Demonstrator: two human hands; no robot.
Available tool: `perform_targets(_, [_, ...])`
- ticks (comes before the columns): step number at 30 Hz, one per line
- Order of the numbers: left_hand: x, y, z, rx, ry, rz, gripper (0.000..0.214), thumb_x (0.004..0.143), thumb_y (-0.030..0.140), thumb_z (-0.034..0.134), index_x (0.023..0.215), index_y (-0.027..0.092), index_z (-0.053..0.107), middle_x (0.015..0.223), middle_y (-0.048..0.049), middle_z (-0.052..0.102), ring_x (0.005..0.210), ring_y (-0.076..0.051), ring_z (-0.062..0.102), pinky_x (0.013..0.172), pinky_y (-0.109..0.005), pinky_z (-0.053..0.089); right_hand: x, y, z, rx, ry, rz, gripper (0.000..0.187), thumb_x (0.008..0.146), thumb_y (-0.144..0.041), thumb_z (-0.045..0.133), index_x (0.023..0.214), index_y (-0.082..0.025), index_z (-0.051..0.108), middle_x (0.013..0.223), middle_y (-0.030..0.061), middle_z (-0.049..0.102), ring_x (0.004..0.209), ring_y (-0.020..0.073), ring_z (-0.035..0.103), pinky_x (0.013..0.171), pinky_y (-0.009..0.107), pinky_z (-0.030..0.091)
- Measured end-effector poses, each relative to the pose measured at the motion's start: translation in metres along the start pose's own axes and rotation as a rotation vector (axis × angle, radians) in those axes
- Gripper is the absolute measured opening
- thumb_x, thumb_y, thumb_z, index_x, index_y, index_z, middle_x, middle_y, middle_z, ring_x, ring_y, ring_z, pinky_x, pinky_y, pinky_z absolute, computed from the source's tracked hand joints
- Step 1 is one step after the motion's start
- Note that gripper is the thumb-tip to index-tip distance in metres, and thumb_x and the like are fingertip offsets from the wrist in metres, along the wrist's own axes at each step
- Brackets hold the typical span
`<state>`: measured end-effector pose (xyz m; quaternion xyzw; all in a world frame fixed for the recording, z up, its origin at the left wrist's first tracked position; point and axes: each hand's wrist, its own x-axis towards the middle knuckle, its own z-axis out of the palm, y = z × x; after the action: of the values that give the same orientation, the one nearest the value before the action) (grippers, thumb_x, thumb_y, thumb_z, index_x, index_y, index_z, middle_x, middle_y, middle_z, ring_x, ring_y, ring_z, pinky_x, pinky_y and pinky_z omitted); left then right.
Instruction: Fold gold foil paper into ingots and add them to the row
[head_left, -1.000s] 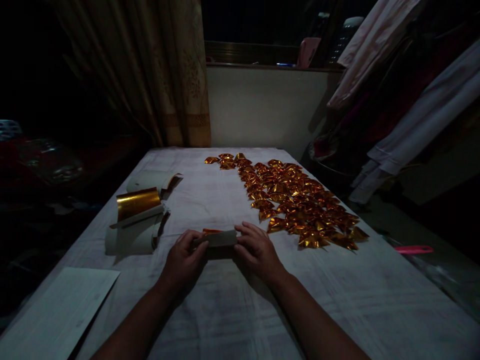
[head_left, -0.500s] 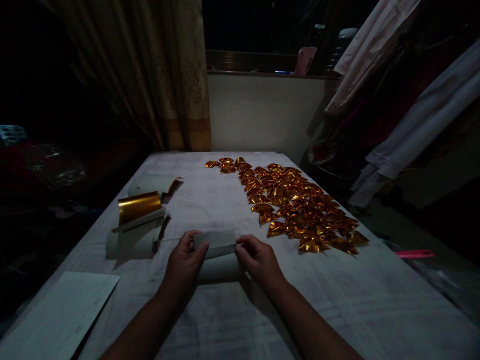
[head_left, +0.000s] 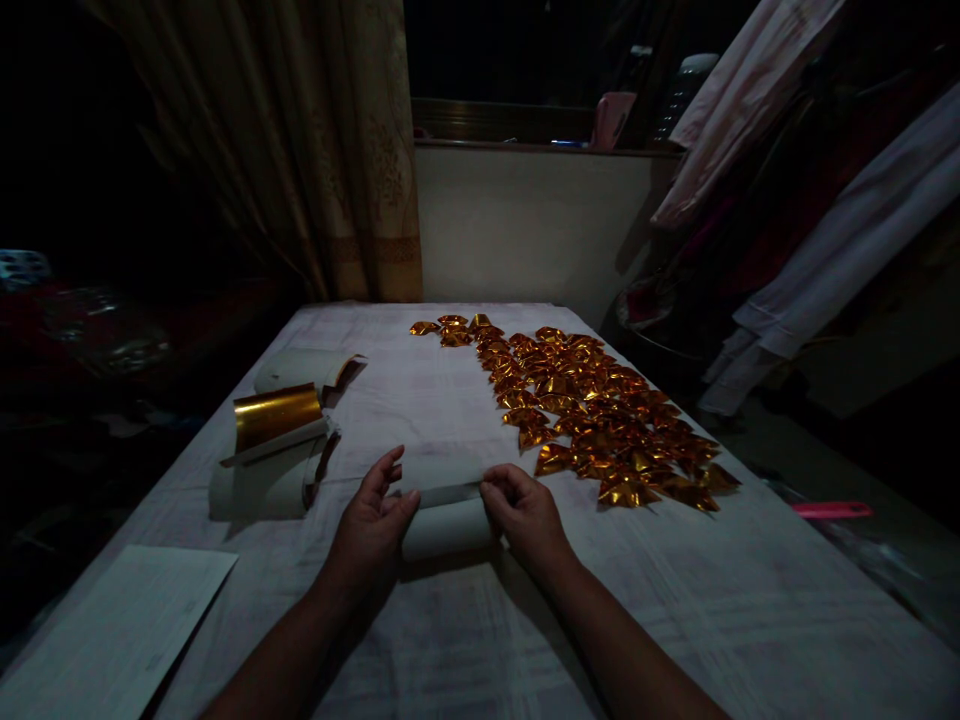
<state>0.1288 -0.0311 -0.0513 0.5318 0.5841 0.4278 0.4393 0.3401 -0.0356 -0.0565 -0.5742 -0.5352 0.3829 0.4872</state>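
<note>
A pale sheet of paper point(head_left: 444, 500), white side up and curled at its near end, lies on the cloth-covered table point(head_left: 525, 640) in front of me. My left hand point(head_left: 371, 525) pinches its left edge and my right hand point(head_left: 525, 512) pinches its right edge, both with fingers closed on the sheet. A large spread of folded gold foil pieces point(head_left: 592, 410) lies just beyond my right hand, running toward the far end of the table.
Curled gold-and-white foil sheets point(head_left: 276, 430) are stacked at the left. A flat white paper point(head_left: 120, 630) lies at the near left corner. A curtain point(head_left: 300, 150) hangs behind; clothes point(head_left: 817, 200) hang at the right. A pink object point(head_left: 832, 509) lies off the table's right side.
The sheet, a narrow folded strip between my hands a second ago, has been opened out flat toward the far side. Both hands shifted slightly nearer and stay on its edges.
</note>
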Motion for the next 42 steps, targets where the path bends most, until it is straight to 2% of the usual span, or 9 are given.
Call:
perform_targets(5, [-0.006,0.006,0.001,-0.02,0.011,0.073,0.066,0.082,0.042,0.065,0.143,0.023,0.05,0.12,-0.0113,0.066,0.112,-0.024,0.065,0.084,-0.034,0.055,0.0,0.0,-0.001,0.072,0.004,-0.002,0.029,0.077,-0.047,0.06,0.081,-0.019,0.067,0.06,-0.0022,0.059,0.054,0.0134,0.051,0.05,0.022,0.04])
perform_targets(9, [-0.006,0.004,0.002,0.094,0.064,0.053,0.065,0.081,0.039,0.064,0.142,0.022,0.051,0.126,-0.0132,0.065,0.086,-0.021,0.071,0.076,-0.037,0.058,0.003,0.004,-0.003,-0.118,0.023,-0.031,0.021,0.078,-0.04,0.058,0.079,-0.021,0.066,0.063,-0.0016,0.064,0.059,0.0154,0.058,0.054,0.024,0.042])
perform_targets(13, [-0.005,-0.004,-0.001,0.424,0.135,0.363,0.045,0.088,0.034,0.055,0.132,0.023,0.06,0.141,-0.013,0.057,0.116,-0.027,0.064,0.097,-0.045,0.054,0.008,0.008,-0.006,-0.334,0.036,-0.013,0.016,0.079,-0.032,0.054,0.08,-0.024,0.068,0.067,-0.0014,0.068,0.064,0.0176,0.064,0.059,0.025,0.044])
perform_targets(18, [-0.013,-0.011,0.001,0.752,-0.253,0.705,0.035,0.093,0.032,0.056,0.127,0.028,0.066,0.141,-0.0087,0.061,0.138,-0.031,0.048,0.114,-0.056,0.037,0.01,0.007,-0.007,-0.514,0.038,-0.006,0.015,0.083,-0.029,0.056,0.086,-0.025,0.071,0.07,-0.001,0.073,0.066,0.0183,0.067,0.058,0.025,0.042])
perform_targets(21, [-0.017,-0.016,0.005,0.857,-0.367,0.688,0.054,0.089,0.037,0.065,0.141,0.027,0.055,0.149,-0.0098,0.054,0.142,-0.032,0.044,0.117,-0.057,0.033,0.01,0.005,-0.006,-0.535,0.028,-0.015,0.019,0.084,-0.029,0.057,0.095,-0.025,0.072,0.073,-0.0002,0.075,0.07,0.0193,0.069,0.061,0.026,0.043])
perform_targets(28, [-0.016,-0.018,0.008,0.948,-0.3,0.661,0.057,0.091,0.039,0.063,0.144,0.025,0.051,0.149,-0.0113,0.053,0.139,-0.032,0.048,0.117,-0.056,0.034,0.005,0.004,-0.016,-0.384,-0.155,-0.029,0.028,0.086,-0.028,0.054,0.109,-0.022,0.069,0.076,-0.0003,0.073,0.068,0.0179,0.067,0.063,0.027,0.048])
perform_targets(34, [-0.017,-0.018,0.008,0.959,-0.255,0.637,0.054,0.091,0.036,0.062,0.142,0.023,0.054,0.148,-0.012,0.055,0.137,-0.032,0.05,0.116,-0.056,0.035,-0.005,0.002,-0.027,-0.402,-0.385,-0.325,0.058,0.067,-0.001,0.052,0.12,-0.022,0.065,0.115,0.0056,0.069,0.104,0.0201,0.063,0.091,0.032,0.05])
perform_targets(39, [-0.015,-0.019,0.005,0.935,-0.245,0.66,0.05,0.093,0.033,0.059,0.141,0.024,0.055,0.145,-0.0114,0.057,0.135,-0.031,0.052,0.115,-0.056,0.036,-0.002,0.002,-0.024,-0.732,-0.309,-0.476,0.033,0.082,-0.01,0.061,0.109,-0.025,0.072,0.098,0.0059,0.067,0.092,0.0214,0.06,0.082,0.034,0.048])
perform_targets(42, [-0.014,-0.02,0.003,0.951,-0.249,0.69,0.049,0.093,0.035,0.059,0.141,0.024,0.055,0.145,-0.0111,0.058,0.135,-0.031,0.052,0.114,-0.055,0.038,0.0,0.0,-0.025,-0.845,-0.322,-0.533,0.026,0.082,-0.015,0.068,0.106,-0.025,0.073,0.109,0.0086,0.067,0.1,0.0243,0.06,0.084,0.036,0.047])
